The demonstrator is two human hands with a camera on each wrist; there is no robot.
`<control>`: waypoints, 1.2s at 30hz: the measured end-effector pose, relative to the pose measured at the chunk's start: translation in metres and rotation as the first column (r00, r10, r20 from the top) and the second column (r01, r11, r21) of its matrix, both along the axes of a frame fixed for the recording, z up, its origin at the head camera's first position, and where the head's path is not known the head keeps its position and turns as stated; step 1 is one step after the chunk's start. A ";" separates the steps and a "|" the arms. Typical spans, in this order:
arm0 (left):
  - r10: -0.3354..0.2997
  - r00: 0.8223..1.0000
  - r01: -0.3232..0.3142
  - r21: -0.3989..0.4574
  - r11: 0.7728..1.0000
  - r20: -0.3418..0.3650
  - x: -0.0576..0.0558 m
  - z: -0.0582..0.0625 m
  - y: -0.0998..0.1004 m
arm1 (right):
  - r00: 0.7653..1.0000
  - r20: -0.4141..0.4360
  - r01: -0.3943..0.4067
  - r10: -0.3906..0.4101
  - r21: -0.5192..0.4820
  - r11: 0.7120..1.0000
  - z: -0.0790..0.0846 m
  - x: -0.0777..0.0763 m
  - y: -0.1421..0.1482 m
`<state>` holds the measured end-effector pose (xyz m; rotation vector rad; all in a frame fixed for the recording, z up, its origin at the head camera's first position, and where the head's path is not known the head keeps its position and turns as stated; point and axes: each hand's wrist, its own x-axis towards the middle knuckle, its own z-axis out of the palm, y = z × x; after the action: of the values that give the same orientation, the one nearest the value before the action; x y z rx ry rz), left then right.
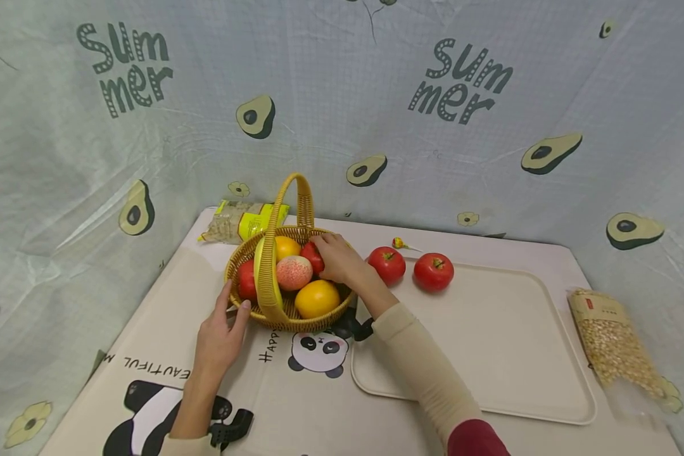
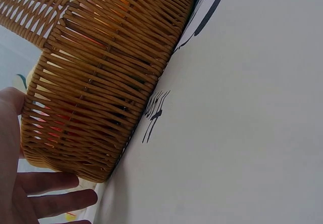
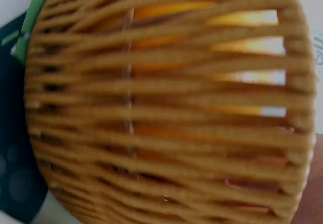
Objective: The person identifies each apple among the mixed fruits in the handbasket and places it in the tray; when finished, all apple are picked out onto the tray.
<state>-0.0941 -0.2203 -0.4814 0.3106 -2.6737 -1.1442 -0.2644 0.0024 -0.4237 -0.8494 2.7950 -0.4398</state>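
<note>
Watching remotely, I see R hand (image 1: 341, 258) gripping red fruit (image 1: 310, 256) in basket (image 1: 297, 325); L hand (image 1: 221, 339), fingers spread, touches basket's side.

A homelike nook, exact room unclear: a hanging sheet (image 1: 319, 82) printed with avocados and 2 "Summer" slogans backs a panda-printed desk (image 1: 285, 411) holding 2 food bags (image 1: 612, 335).

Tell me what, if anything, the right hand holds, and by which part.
The right hand grips a red fruit inside the basket, by its right side.
</note>
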 end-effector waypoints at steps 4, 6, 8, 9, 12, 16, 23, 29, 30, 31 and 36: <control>0.001 1.000 -0.001 0.002 1.000 -0.005 0.001 0.000 0.001 | 0.998 -0.039 -0.034 0.038 0.099 0.995 0.000 -0.002 -0.001; 0.002 1.000 -0.002 0.002 1.000 -0.010 0.001 -0.001 0.001 | 0.997 -0.063 -0.044 0.052 0.127 0.991 -0.001 -0.003 -0.001; 0.002 1.000 -0.002 0.001 1.000 -0.013 0.001 -0.002 0.002 | 0.995 -0.080 -0.045 0.057 0.134 0.990 -0.004 -0.002 0.000; 0.002 1.000 -0.002 0.000 1.000 -0.014 0.001 -0.002 0.002 | 0.994 -0.089 -0.045 0.057 0.135 0.990 -0.005 -0.002 0.001; 0.000 1.000 0.000 0.000 1.000 -0.014 0.002 -0.004 0.002 | 0.994 -0.098 -0.042 0.055 0.128 0.991 -0.008 0.000 0.003; 0.000 1.000 0.000 0.001 1.000 -0.016 0.001 -0.004 0.003 | 0.992 -0.110 -0.051 0.066 0.129 0.990 -0.010 0.000 0.005; -0.002 1.000 0.002 -0.002 1.000 -0.027 0.000 -0.004 0.004 | 0.986 -0.125 -0.093 0.108 0.121 0.988 -0.012 -0.002 0.009; -0.004 1.000 0.004 -0.002 1.000 -0.031 -0.001 -0.004 0.003 | 0.974 -0.183 -0.121 0.137 0.096 0.988 -0.015 -0.005 0.012; -0.006 1.000 0.006 -0.001 1.000 -0.029 -0.001 -0.004 0.003 | 0.970 -0.196 -0.126 0.142 0.095 0.988 -0.015 -0.005 0.012; -0.006 1.000 0.006 -0.001 1.000 -0.027 -0.001 -0.003 0.003 | 0.967 -0.208 -0.131 0.148 0.093 0.987 -0.015 -0.005 0.012; 0.001 1.000 -0.001 -0.007 1.000 -0.019 -0.001 -0.001 0.001 | 0.953 -0.249 -0.152 0.172 0.096 0.984 -0.014 -0.005 0.012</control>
<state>-0.0949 -0.2190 -0.4824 0.2987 -2.6605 -1.1317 -0.2694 0.0147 -0.4374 -1.1850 2.9159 -0.2084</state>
